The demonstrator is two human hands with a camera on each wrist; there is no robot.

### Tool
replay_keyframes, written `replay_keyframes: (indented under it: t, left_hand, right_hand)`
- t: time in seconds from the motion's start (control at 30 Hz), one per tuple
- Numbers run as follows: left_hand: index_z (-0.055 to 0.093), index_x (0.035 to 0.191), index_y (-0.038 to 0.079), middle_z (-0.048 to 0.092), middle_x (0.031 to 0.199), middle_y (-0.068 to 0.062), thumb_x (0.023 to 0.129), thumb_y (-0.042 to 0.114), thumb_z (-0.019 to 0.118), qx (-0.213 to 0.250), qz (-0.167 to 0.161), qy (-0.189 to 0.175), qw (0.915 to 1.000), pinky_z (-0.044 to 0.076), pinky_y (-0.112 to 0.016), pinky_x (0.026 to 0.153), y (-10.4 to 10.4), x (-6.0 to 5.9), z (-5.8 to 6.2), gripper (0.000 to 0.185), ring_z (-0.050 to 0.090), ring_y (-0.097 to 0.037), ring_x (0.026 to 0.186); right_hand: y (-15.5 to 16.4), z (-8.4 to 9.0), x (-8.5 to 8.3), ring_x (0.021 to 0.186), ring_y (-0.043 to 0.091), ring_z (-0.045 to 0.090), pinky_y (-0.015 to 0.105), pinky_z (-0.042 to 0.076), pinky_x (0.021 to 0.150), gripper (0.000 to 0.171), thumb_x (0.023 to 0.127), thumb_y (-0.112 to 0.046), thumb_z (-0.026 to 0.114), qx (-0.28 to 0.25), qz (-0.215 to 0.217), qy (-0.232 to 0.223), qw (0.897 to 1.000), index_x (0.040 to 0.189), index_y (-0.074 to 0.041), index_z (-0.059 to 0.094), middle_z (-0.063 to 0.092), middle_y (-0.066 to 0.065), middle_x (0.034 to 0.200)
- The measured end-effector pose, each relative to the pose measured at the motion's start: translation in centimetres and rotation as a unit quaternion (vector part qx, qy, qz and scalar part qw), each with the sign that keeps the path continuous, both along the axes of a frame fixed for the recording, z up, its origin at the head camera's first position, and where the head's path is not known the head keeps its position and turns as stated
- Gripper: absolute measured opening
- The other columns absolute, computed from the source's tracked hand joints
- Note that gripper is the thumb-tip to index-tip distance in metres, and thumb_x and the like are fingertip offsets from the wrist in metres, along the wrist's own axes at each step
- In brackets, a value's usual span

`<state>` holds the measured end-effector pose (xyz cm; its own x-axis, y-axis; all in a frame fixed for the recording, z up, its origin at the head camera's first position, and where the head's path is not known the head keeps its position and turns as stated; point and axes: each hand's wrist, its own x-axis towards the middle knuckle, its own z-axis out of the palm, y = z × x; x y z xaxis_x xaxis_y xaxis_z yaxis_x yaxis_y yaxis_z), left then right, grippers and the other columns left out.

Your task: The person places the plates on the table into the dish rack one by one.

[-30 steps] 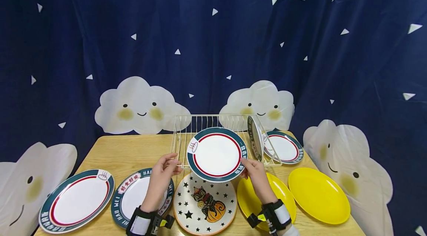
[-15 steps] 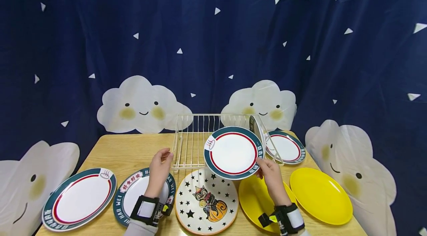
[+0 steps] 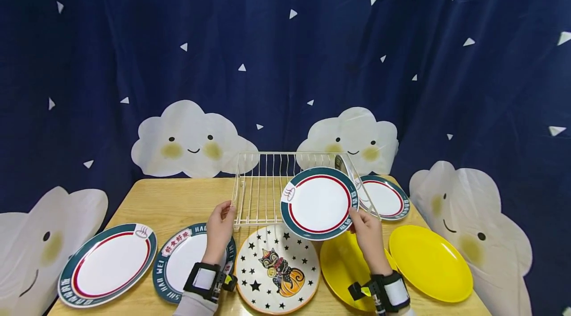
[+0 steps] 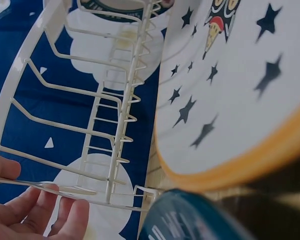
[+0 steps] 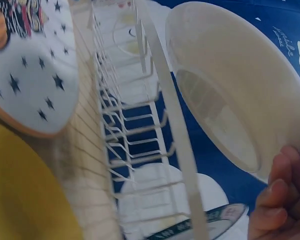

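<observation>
My right hand (image 3: 369, 235) pinches the right rim of a white oval plate (image 3: 319, 203) with a teal border and red ring. The plate is tilted in front of the right part of a white wire dish rack (image 4: 15, 75); its pale underside shows in the right wrist view. My left hand (image 3: 220, 231) holds the rack's left front corner, thumb and fingers (image 4: 40, 210) on either side of the wire. Another teal-rimmed plate (image 3: 341, 164) stands on edge at the rack's right end, partly hidden by the held plate.
Along the front of the wooden table (image 3: 178, 194) lie two teal-rimmed plates (image 3: 109, 264), a star-patterned cat plate (image 3: 254, 264) and two yellow plates (image 3: 430, 261). Another teal-rimmed plate (image 3: 385, 199) lies right of the rack. A dark blue curtain (image 3: 214, 83) hangs behind.
The plate has moved right with my right hand. My left hand has come away from beside the plate and now holds the rack's left front corner.
</observation>
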<state>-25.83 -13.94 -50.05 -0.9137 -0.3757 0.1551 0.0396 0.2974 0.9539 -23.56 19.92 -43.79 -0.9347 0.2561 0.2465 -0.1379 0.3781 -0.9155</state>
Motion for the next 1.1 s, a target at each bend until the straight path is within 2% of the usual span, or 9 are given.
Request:
replay_keyframes:
  t: [0.13,0.23,0.4,0.53,0.6,0.67,0.8,0.97,1.1]
  left_hand:
    - [0.05,0.122,0.006,0.058,0.111,-0.014,0.091,0.024,0.05,-0.003,-0.002,0.003,1.0,0.042,-0.04,0.084,0.1,0.0,-0.2,0.036,0.053,-0.027,0.101]
    - [0.05,0.122,0.006,0.058,0.11,-0.014,0.091,0.024,0.05,-0.001,-0.001,-0.001,1.0,0.041,-0.04,0.084,0.0,0.0,-0.3,0.036,0.052,-0.026,0.101]
    - [0.049,0.122,0.007,0.056,0.112,-0.013,0.092,0.025,0.049,0.006,-0.008,-0.005,0.9999,0.041,-0.041,0.087,-0.1,0.1,-0.4,0.035,0.051,-0.026,0.103]
    - [0.048,0.123,0.008,0.056,0.113,-0.012,0.092,0.025,0.049,0.012,-0.011,-0.006,0.9998,0.041,-0.041,0.087,-0.1,0.0,-0.4,0.035,0.051,-0.025,0.104]
    - [0.048,0.123,0.009,0.055,0.114,-0.012,0.092,0.024,0.049,0.014,-0.012,-0.009,0.9998,0.04,-0.042,0.088,-0.1,-0.1,-0.4,0.035,0.05,-0.025,0.105]
    - [0.048,0.124,0.009,0.055,0.114,-0.011,0.092,0.024,0.048,0.013,-0.012,-0.01,0.9998,0.04,-0.042,0.089,-0.1,-0.1,-0.4,0.035,0.05,-0.025,0.106]
    - [0.048,0.123,0.01,0.055,0.113,-0.011,0.092,0.025,0.049,0.014,-0.011,-0.01,0.9998,0.039,-0.043,0.09,-0.1,-0.1,-0.4,0.035,0.05,-0.026,0.106]
    - [0.048,0.123,0.01,0.055,0.114,-0.011,0.092,0.025,0.049,0.013,-0.009,-0.013,0.9998,0.039,-0.043,0.09,0.0,-0.1,-0.5,0.035,0.049,-0.025,0.106]
    - [0.047,0.123,0.009,0.055,0.114,-0.012,0.092,0.025,0.048,0.014,-0.011,-0.015,0.9997,0.038,-0.043,0.091,0.0,0.0,-0.4,0.035,0.049,-0.026,0.107]
  right_hand:
    - [0.3,1.0,-0.6,0.047,0.015,0.039,0.021,0.03,0.042,0.038,0.091,-0.03,0.051,0.064,-0.027,0.106,0.992,0.063,-0.005,0.057,0.044,0.006,0.051]
    - [0.7,2.0,-1.5,0.042,0.011,0.03,0.021,0.022,0.039,0.038,0.09,-0.021,0.052,0.116,-0.05,0.208,0.97,0.055,-0.009,0.047,0.033,0.002,0.046]
    - [0.9,4.1,-3.4,0.045,0.007,0.026,0.019,0.019,0.043,0.036,0.085,-0.008,0.053,0.204,-0.1,0.352,0.908,0.051,-0.009,0.039,0.029,-0.002,0.047]
    - [0.8,6.1,-4.8,0.045,0.014,0.03,0.025,0.021,0.045,0.033,0.082,-0.006,0.052,0.286,-0.124,0.423,0.851,0.052,-0.006,0.038,0.031,0.002,0.048]
    - [0.5,7.0,-5.3,0.044,0.02,0.032,0.029,0.022,0.044,0.032,0.082,-0.008,0.051,0.333,-0.125,0.442,0.824,0.053,-0.006,0.038,0.032,0.004,0.048]
    - [0.2,7.7,-5.7,0.046,0.024,0.036,0.031,0.023,0.044,0.03,0.081,-0.01,0.05,0.377,-0.119,0.447,0.803,0.054,-0.006,0.039,0.034,0.005,0.049]
    - [-0.8,8.0,-6.8,0.046,0.027,0.041,0.035,0.028,0.042,0.029,0.08,-0.012,0.051,0.453,-0.097,0.436,0.772,0.054,-0.005,0.041,0.038,0.007,0.049]
    - [-1.4,7.4,-7.8,0.045,0.026,0.045,0.036,0.032,0.041,0.026,0.077,-0.012,0.054,0.526,-0.09,0.401,0.745,0.055,-0.004,0.045,0.044,0.008,0.049]
    - [-1.3,6.8,-8.3,0.045,0.026,0.045,0.035,0.031,0.04,0.024,0.075,-0.011,0.057,0.552,-0.1,0.373,0.739,0.055,-0.002,0.047,0.047,0.009,0.049]
